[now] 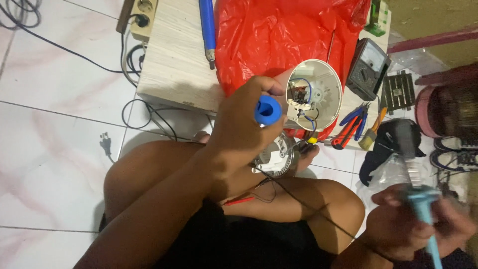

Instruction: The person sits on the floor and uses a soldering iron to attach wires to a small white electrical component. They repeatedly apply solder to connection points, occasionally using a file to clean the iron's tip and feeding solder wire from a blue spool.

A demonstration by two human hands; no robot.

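Note:
My left hand (pixel 242 127) is closed around the blue handle of a tool (pixel 268 110), held just beside a round white plastic housing (pixel 323 92) that lies open with wires and a small switch block inside. Under this hand a metal motor (pixel 275 158) rests near my crossed legs. My right hand (pixel 398 226), low at the right and blurred, grips a light-blue tool (pixel 423 208) away from the housing.
A red plastic bag (pixel 284 35) and a blue-handled tool (pixel 206 25) lie on a low wooden board (pixel 172 60). A multimeter (pixel 369 67), pliers (pixel 350 128) and a brush (pixel 373 133) sit to the right. A power strip (pixel 142 17), cables and a loose plug (pixel 105 143) lie on the tiles.

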